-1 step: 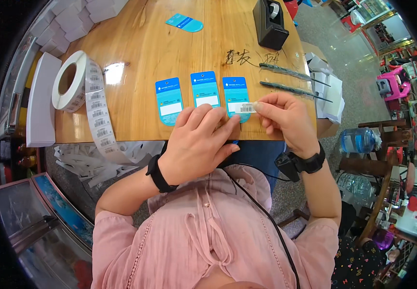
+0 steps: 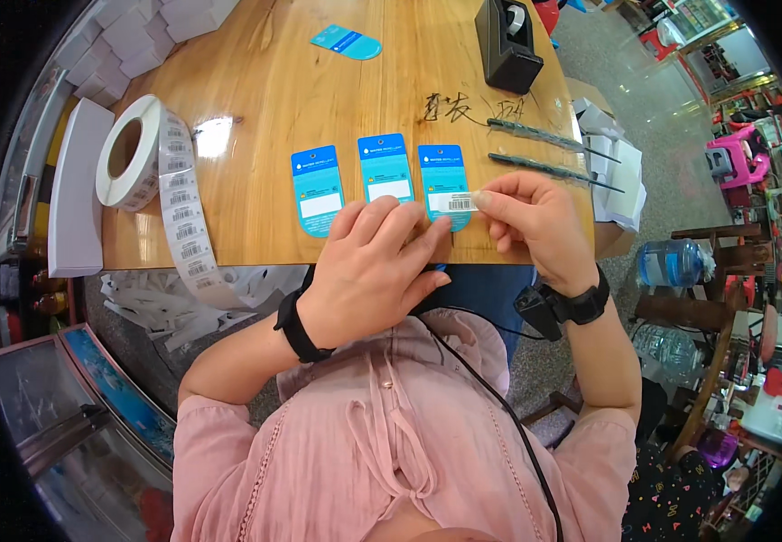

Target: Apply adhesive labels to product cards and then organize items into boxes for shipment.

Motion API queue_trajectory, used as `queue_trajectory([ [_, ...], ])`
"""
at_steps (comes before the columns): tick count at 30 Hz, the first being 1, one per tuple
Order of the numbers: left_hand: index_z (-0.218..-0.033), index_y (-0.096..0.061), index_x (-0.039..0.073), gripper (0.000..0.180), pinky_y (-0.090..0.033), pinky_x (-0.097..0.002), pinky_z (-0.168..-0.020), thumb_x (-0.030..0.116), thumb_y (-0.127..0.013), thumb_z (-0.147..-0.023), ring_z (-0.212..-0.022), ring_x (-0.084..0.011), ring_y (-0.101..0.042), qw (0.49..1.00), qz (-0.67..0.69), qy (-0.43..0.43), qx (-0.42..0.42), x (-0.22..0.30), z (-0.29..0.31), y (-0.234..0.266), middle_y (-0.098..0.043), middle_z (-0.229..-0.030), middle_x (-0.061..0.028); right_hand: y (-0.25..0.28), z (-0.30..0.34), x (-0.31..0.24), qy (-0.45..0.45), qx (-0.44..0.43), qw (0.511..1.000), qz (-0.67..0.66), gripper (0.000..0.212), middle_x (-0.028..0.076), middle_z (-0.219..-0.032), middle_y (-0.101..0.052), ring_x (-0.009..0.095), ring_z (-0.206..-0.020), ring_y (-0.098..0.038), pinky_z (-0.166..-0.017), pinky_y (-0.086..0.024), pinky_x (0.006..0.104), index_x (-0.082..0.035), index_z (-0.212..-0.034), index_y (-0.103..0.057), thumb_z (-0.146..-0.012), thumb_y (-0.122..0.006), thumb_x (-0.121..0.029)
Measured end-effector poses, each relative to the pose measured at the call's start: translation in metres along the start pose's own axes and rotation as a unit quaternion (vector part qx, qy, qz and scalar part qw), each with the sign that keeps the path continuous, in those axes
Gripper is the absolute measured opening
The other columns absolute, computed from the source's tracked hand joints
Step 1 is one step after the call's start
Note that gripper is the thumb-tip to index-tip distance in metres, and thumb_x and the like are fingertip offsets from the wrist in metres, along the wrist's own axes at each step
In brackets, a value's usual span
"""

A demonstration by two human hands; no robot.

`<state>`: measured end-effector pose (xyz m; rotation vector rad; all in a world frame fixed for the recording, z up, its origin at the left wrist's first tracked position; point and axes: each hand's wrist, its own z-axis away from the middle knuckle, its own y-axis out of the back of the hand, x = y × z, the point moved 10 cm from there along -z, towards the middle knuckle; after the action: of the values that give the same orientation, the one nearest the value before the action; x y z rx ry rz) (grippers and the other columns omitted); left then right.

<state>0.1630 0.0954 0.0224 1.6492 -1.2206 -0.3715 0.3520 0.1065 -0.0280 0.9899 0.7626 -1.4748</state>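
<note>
Three blue hang tags stand in a row near the table's front edge: a left tag (image 2: 316, 172), a middle tag (image 2: 382, 161) and a right tag (image 2: 443, 172). Each has a rounded lower end; a white blank panel shows on the left and middle ones. My right hand (image 2: 540, 221) pinches the right end of a white barcode sticker (image 2: 457, 202), which lies across the right tag's panel area. My left hand (image 2: 368, 257) is palm down with fingers stretched out, a fingertip on the right tag's lower part. Its fingers cover the middle tag's lower end.
A roll of barcode stickers (image 2: 129, 152) stands at the left, its strip (image 2: 183, 208) hanging over the front edge. Another blue tag (image 2: 347, 42) lies farther back. A black tape dispenser (image 2: 508, 54) and two dark wrapped rods (image 2: 544, 168) are at the right. White boxes (image 2: 138, 41) are stacked far left.
</note>
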Motion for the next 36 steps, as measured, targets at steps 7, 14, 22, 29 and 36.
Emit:
queue_trajectory([
  [7,-0.132,-0.071,0.013,0.056,-0.041,-0.0446,-0.106,0.038,-0.081,-0.083,-0.120,-0.0246,-0.054,1.000,0.003,0.008,0.010,-0.0039,0.0009,-0.0020,-0.057,-0.121,-0.0036,-0.0079,-0.0108,-0.0036,0.004,-0.022,0.999,0.042,0.020,0.002,-0.085,-0.073,0.004,-0.062,-0.063,-0.052,-0.052,0.0194,0.000,-0.107,-0.073,-0.099,-0.078,-0.018],
  [14,-0.131,-0.071,0.014,0.056,-0.040,-0.0436,-0.107,0.039,-0.081,-0.083,-0.119,-0.0231,-0.055,1.000,0.004,0.020,0.014,-0.0062,0.0007,-0.0024,-0.057,-0.119,-0.0022,-0.0090,-0.0121,-0.0017,-0.004,-0.015,0.999,0.044,0.021,0.003,-0.085,-0.073,0.005,-0.062,-0.063,-0.051,-0.051,0.0189,0.000,-0.104,-0.074,-0.098,-0.079,-0.019],
  [22,-0.132,-0.071,0.015,0.056,-0.040,-0.0438,-0.107,0.040,-0.080,-0.083,-0.120,-0.0231,-0.055,1.000,-0.001,0.020,0.014,-0.0066,0.0011,-0.0037,-0.057,-0.120,-0.0026,-0.0098,-0.0122,-0.0017,-0.013,-0.011,0.998,0.053,0.022,0.003,-0.085,-0.073,0.005,-0.062,-0.063,-0.051,-0.051,0.0189,0.001,-0.105,-0.074,-0.098,-0.079,-0.019],
  [29,-0.132,-0.071,0.015,0.056,-0.039,-0.0450,-0.109,0.041,-0.081,-0.083,-0.121,-0.0234,-0.055,1.000,-0.004,0.020,0.013,-0.0069,0.0022,-0.0046,-0.057,-0.121,-0.0026,-0.0103,-0.0110,-0.0028,-0.012,0.001,0.998,0.067,0.021,0.003,-0.084,-0.073,0.005,-0.062,-0.063,-0.051,-0.051,0.0190,0.002,-0.106,-0.075,-0.098,-0.079,-0.017],
  [36,-0.134,-0.070,0.014,0.057,-0.039,-0.0449,-0.109,0.040,-0.080,-0.084,-0.123,-0.0240,-0.055,1.000,-0.011,0.013,0.003,-0.0064,0.0025,-0.0074,-0.059,-0.130,-0.0034,-0.0103,-0.0094,-0.0040,-0.008,0.031,0.996,0.082,0.021,0.002,-0.080,-0.072,0.005,-0.061,-0.063,-0.050,-0.051,0.0194,0.002,-0.104,-0.075,-0.097,-0.079,-0.017],
])
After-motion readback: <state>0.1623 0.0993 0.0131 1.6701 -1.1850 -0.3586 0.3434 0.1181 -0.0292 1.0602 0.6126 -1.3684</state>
